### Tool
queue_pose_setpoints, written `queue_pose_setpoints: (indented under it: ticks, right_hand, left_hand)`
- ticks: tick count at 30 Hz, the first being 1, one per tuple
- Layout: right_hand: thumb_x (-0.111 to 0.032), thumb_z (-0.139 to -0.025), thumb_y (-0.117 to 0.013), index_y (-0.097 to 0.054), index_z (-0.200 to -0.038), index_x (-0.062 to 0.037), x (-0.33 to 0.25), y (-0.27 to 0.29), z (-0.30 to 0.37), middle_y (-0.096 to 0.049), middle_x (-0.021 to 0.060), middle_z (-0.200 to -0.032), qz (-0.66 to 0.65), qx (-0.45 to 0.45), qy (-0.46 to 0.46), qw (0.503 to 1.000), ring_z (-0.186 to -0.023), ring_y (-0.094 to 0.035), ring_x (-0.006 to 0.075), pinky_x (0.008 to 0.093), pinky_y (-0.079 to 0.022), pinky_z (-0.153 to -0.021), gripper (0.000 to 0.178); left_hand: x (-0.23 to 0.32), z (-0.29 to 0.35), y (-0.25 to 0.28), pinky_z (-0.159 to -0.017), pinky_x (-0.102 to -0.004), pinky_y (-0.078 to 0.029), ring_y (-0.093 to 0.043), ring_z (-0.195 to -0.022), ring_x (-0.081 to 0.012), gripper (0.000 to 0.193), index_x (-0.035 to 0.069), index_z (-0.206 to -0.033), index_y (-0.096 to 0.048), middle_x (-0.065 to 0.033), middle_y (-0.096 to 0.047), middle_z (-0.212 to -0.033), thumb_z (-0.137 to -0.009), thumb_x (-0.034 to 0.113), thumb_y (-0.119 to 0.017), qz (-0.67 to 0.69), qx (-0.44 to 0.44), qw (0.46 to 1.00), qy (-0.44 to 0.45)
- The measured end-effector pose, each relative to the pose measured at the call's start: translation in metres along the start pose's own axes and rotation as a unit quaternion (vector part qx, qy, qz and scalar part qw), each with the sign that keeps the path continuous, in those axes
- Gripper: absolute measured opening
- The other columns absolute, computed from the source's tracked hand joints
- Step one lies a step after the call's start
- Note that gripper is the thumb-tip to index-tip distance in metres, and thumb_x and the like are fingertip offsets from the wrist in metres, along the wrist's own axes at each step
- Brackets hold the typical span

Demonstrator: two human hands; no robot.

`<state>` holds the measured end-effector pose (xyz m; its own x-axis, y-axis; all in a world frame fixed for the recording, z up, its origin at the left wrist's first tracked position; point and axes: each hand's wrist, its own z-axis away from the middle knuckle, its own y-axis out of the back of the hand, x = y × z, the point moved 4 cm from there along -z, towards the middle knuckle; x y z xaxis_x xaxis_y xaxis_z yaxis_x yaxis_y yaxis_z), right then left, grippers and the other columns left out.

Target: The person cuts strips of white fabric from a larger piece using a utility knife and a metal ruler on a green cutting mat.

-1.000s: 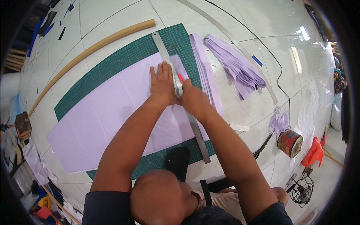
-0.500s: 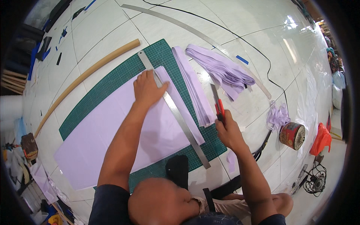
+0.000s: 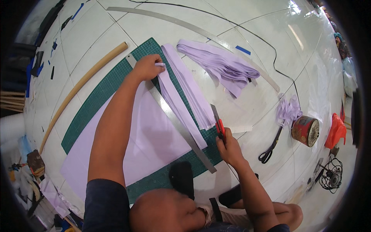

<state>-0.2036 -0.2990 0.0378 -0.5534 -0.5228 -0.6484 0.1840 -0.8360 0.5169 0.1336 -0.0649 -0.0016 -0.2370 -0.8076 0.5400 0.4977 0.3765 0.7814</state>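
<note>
A large sheet of lilac fabric (image 3: 133, 135) lies on a green gridded cutting mat (image 3: 91, 102). Across it runs a steel ruler (image 3: 174, 118), with a narrow layered fabric strip (image 3: 181, 108) along its right side. My left hand (image 3: 148, 67) is closed on the far end of that strip, lifting a folded bit of it over the ruler's upper part. Held in my right hand (image 3: 230, 149) is a red utility knife (image 3: 219, 127), blade out and pointing away from me, just off the mat's right edge. A stack of cut lilac strips (image 3: 188, 85) rests beside the narrow one.
A bundle of lilac strips (image 3: 220, 63) and a long metal strip (image 3: 166, 17) lie on the tiled floor beyond. Left of the mat is a cardboard tube (image 3: 87, 77). Black scissors (image 3: 273, 147), a red tin (image 3: 305, 131) and a small fan (image 3: 331, 176) stand or lie right.
My left hand has left its flat press on the ruler and moved up to pinch the strip's end. My right hand, with the knife, has come slightly nearer to me.
</note>
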Motion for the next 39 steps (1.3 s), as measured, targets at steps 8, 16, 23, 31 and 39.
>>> queue_pose_setpoints:
  ticks: [8, 16, 23, 31, 39]
  right_hand:
    - [-0.02, -0.092, -0.056, -0.044, -0.113, -0.0043, -0.04, -0.051, -0.007, -0.067, 0.021, -0.08, 0.139, -0.032, 0.07, 0.987, -0.072, -0.066, 0.0434, 0.0546, -0.052, -0.064, 0.029]
    - [-0.011, -0.09, -0.052, -0.044, -0.106, -0.0017, -0.102, -0.1, -0.073, -0.066, 0.0198, -0.079, 0.185, 0.019, 0.175, 0.967, -0.07, -0.069, 0.0401, 0.0498, -0.056, -0.062, 0.02]
    - [-0.01, -0.091, -0.052, -0.045, -0.106, -0.0009, -0.103, -0.104, -0.079, -0.067, 0.0194, -0.079, 0.221, 0.024, 0.187, 0.957, -0.069, -0.07, 0.0384, 0.0479, -0.057, -0.063, 0.018]
    - [-0.013, -0.091, -0.052, -0.043, -0.108, 0.0012, -0.103, -0.098, -0.067, -0.068, 0.0234, -0.08, 0.204, -0.035, 0.131, 0.969, -0.076, -0.069, 0.0418, 0.0524, -0.055, -0.069, 0.023]
    - [-0.012, -0.093, -0.051, -0.043, -0.112, 0.0018, -0.074, -0.085, -0.034, -0.068, 0.0231, -0.081, 0.224, -0.086, 0.092, 0.966, -0.079, -0.069, 0.0418, 0.052, -0.055, -0.071, 0.025]
  left_hand:
    - [0.003, 0.026, 0.0, -0.084, -0.0415, -0.051, -0.066, -0.094, -0.0314, 0.029, 0.005, -0.099, -0.068, -0.0158, -0.07, -0.098, -0.081, 0.025, -0.076, 0.027, 0.033, 0.997, 0.067]
    - [0.001, 0.038, -0.012, -0.082, -0.0417, -0.051, -0.068, -0.092, -0.0337, 0.031, 0.003, -0.101, -0.067, -0.0176, -0.07, -0.097, -0.083, 0.027, -0.073, 0.0, 0.113, 0.992, 0.047]
    - [-0.002, 0.037, -0.01, -0.082, -0.0418, -0.051, -0.068, -0.092, -0.0333, 0.03, 0.004, -0.102, -0.066, -0.0174, -0.07, -0.096, -0.085, 0.027, -0.072, 0.043, 0.096, 0.992, 0.074]
    - [0.003, 0.033, -0.013, -0.087, -0.0441, -0.052, -0.068, -0.097, -0.0384, 0.027, 0.001, -0.105, -0.067, -0.0222, -0.071, -0.102, -0.089, 0.022, -0.068, 0.06, 0.135, 0.982, 0.114]
    - [-0.003, 0.027, -0.017, -0.089, -0.0409, -0.052, -0.068, -0.101, -0.0352, 0.036, 0.003, -0.114, -0.067, -0.0197, -0.071, -0.109, -0.089, 0.029, -0.069, 0.054, 0.143, 0.976, 0.157]
